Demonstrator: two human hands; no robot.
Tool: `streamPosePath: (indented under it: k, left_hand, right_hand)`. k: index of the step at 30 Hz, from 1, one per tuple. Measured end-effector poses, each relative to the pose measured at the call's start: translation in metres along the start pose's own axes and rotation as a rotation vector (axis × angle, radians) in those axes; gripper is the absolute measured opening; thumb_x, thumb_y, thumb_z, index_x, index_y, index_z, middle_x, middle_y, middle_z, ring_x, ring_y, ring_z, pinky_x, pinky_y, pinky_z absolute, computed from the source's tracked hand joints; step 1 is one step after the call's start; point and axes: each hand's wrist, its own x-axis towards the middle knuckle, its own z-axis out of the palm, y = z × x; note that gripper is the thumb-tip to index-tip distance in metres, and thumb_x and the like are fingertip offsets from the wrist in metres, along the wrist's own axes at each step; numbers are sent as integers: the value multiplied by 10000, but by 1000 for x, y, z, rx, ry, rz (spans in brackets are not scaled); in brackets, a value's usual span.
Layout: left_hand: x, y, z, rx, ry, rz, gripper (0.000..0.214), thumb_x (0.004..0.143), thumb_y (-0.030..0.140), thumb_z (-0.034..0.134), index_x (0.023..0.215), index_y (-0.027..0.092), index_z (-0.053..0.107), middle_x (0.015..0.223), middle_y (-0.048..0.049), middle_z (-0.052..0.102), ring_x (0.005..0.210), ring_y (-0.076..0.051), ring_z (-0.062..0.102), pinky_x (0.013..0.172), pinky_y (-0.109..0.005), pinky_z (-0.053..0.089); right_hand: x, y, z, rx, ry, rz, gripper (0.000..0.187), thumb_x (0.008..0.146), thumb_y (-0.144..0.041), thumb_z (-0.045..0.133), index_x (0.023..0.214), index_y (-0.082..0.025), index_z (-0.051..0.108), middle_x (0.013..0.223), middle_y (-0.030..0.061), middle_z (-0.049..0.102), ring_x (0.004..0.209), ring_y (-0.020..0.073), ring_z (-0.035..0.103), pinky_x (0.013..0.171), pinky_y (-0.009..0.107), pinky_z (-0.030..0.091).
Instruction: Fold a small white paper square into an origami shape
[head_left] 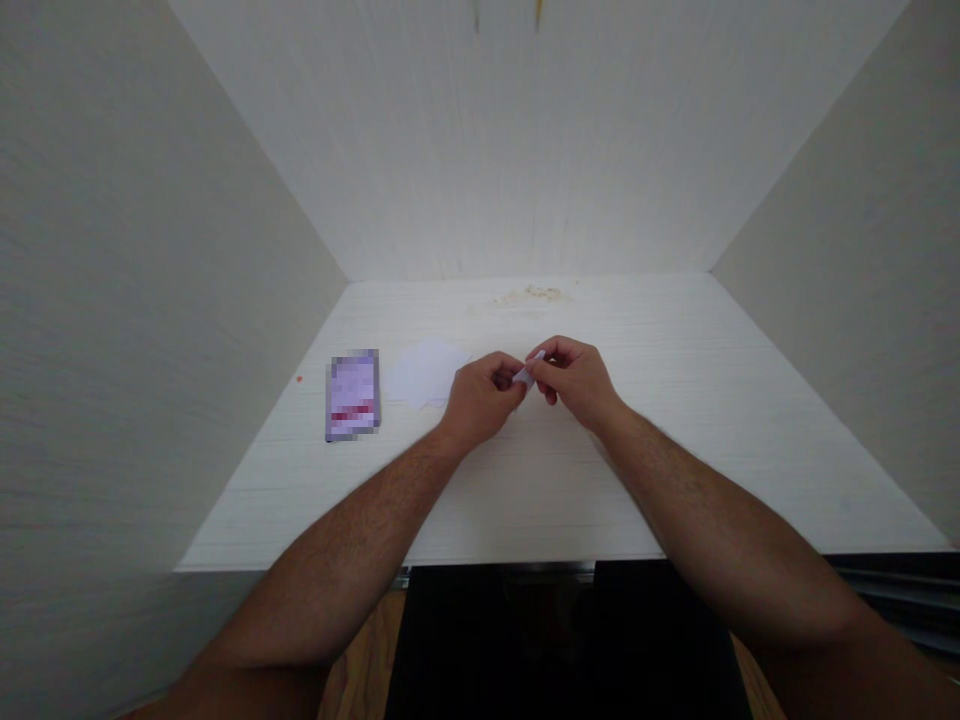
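Observation:
Between my two hands is a small piece of white paper [531, 372], narrow and seemingly folded. My left hand [491, 392] pinches its lower left end with thumb and fingers. My right hand [571, 372] grips the upper right end, thumb on the near side. Both hands hover at or just above the middle of the white table, and my fingers hide part of the paper. Just left of my left hand lies a pile of white paper sheets [427, 372], partly covered by that hand.
A phone-like flat object [353, 396], purple and pixelated, lies left of the paper pile. A small red speck [299, 379] is near the left wall. Brownish stains [541, 293] mark the back of the white table [720, 450]. Pale walls enclose the table on three sides.

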Motion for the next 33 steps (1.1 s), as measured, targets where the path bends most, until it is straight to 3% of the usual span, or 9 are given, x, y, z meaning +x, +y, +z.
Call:
streamPosePath:
  k: [7,14,18,24,30,33]
  left_hand:
    - [-1,0,0,57,36,11,77,720,222,660,782,179,676,631,13,640,540,-90,515,514,-217,371]
    - [-2,1,0,170,60,48,91,726,212,642,796,186,693,568,45,588,517,-78,473,514,-211,352]
    - [1,2,-1,-40,15,-47,101,698,221,677,781,164,677,649,12,666,552,-89,539,527,-212,396]
    - [4,1,-2,-319,11,-136,179,643,203,738,794,145,660,730,-12,695,628,-107,613,616,-234,469]
    - [2,1,1,-317,-11,-167,208,680,286,751,794,150,643,659,0,655,553,-95,558,532,-223,413]
    - [2,5,0,-314,-26,-193,185,709,302,723,756,152,627,593,6,620,501,-97,522,488,-229,385]
  right_hand:
    - [1,-1,1,28,18,10,226,732,-388,736,727,-193,624,504,-46,575,400,75,475,364,211,391]
    - [3,1,2,70,23,-3,163,708,-314,731,750,-174,660,539,-26,615,439,90,528,381,211,427]
    - [3,0,1,74,7,-8,194,688,-322,751,781,-166,682,554,-20,632,445,93,536,375,210,424]
    - [5,3,-1,25,2,1,184,698,-321,755,711,-174,646,417,-76,512,337,49,388,322,185,286]
    - [4,2,1,102,39,16,197,682,-309,745,697,-189,589,504,-32,619,415,100,545,393,222,449]
    - [4,0,2,115,36,28,207,672,-294,748,704,-198,567,520,-31,630,442,115,578,403,226,467]
